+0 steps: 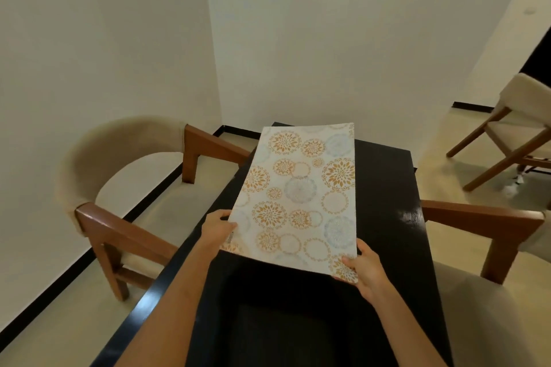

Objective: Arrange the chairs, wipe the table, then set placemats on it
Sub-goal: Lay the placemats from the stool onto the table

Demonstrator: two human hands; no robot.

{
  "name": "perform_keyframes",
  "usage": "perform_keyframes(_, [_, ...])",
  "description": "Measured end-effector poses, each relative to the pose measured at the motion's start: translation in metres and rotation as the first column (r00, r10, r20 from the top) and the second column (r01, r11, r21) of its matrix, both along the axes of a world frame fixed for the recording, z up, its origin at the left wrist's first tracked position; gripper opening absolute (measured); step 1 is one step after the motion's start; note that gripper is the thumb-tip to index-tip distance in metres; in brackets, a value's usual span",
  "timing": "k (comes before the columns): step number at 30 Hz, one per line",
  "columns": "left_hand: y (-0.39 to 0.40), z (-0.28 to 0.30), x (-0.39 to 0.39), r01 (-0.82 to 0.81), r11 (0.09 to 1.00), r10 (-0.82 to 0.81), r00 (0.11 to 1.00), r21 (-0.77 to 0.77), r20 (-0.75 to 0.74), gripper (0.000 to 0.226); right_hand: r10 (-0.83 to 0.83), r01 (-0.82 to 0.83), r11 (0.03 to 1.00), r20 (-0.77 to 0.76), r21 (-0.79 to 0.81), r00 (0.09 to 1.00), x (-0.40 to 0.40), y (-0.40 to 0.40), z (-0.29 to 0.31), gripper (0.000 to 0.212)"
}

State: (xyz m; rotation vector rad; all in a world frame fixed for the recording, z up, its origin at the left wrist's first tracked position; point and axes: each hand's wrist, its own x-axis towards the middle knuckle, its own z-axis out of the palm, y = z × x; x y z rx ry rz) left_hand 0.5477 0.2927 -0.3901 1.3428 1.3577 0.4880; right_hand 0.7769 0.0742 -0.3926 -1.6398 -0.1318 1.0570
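Dark table [384,217] fills mid-frame; left hand [216,229] and right hand [365,267] pinch the placemat's [298,194] near corners. Best lowered flat, square to the edge.

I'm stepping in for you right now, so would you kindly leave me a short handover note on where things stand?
Hands: the left hand grips the near left edge of the placemat; the right hand grips its near right corner.
Things: the floral placemat is held over the black table, far end tilted up. One chair sits at the table's left side, another at its right, and a third chair stands apart by the far right wall.
Done: no placemat lies on the table yet. Whether it was wiped cannot be told.
Left: lay this placemat down.
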Motion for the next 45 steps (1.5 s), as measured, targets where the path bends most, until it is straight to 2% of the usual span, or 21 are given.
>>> perform_keyframes(6, [0.036, -0.036, 0.033, -0.249, 0.962, 0.257, 0.965, -0.115, 0.052, 0.019, -0.049, 0.049, 0.998, 0.012, -0.038, 0.999, 0.031, 0.059, -0.021, 0.057])
perform_keyframes(9, [0.059, -0.054, 0.047, -0.340, 0.926, 0.353, 0.934, -0.167, 0.053, 0.021, -0.086, 0.086, 0.996, -0.006, -0.040, 0.996, 0.041, 0.088, -0.035, 0.057])
perform_keyframes(15, [0.116, -0.079, 0.078, -0.341, 0.920, 0.368, 0.921, -0.192, 0.129, 0.028, -0.129, 0.123, 0.989, -0.064, -0.079, 0.990, 0.068, 0.155, -0.057, 0.060])
perform_keyframes(20, [0.157, -0.091, 0.100, -0.436, 0.864, 0.485, 0.855, -0.251, 0.185, 0.027, -0.130, 0.121, 0.989, -0.100, -0.090, 0.986, 0.088, 0.201, -0.071, 0.061])
perform_keyframes(27, [0.181, -0.096, 0.116, -0.487, 0.823, 0.555, 0.800, -0.293, 0.228, 0.027, -0.150, 0.139, 0.984, -0.103, -0.109, 0.983, 0.105, 0.226, -0.085, 0.054])
perform_keyframes(31, [0.183, -0.104, 0.122, -0.496, 0.818, 0.561, 0.800, -0.293, 0.211, 0.026, -0.226, 0.225, 0.962, 0.012, -0.155, 0.974, 0.108, 0.232, -0.093, 0.051])
perform_keyframes(34, [0.183, -0.107, 0.128, -0.506, 0.813, 0.568, 0.797, -0.288, 0.205, 0.024, -0.283, 0.290, 0.942, 0.065, -0.169, 0.957, 0.114, 0.236, -0.094, 0.038])
perform_keyframes(37, [0.180, -0.110, 0.133, -0.520, 0.806, 0.579, 0.793, -0.282, 0.191, 0.023, -0.280, 0.291, 0.920, 0.080, -0.262, 0.957, 0.120, 0.238, -0.093, 0.026])
perform_keyframes(40, [0.179, -0.111, 0.137, -0.538, 0.801, 0.589, 0.787, -0.262, 0.185, 0.023, -0.234, 0.270, 0.872, 0.139, -0.408, 0.962, 0.120, 0.237, -0.094, 0.027])
perform_keyframes(45, [0.182, -0.110, 0.142, -0.556, 0.797, 0.598, 0.778, -0.235, 0.191, 0.021, -0.262, 0.316, 0.838, 0.181, -0.445, 0.948, 0.121, 0.238, -0.104, 0.014])
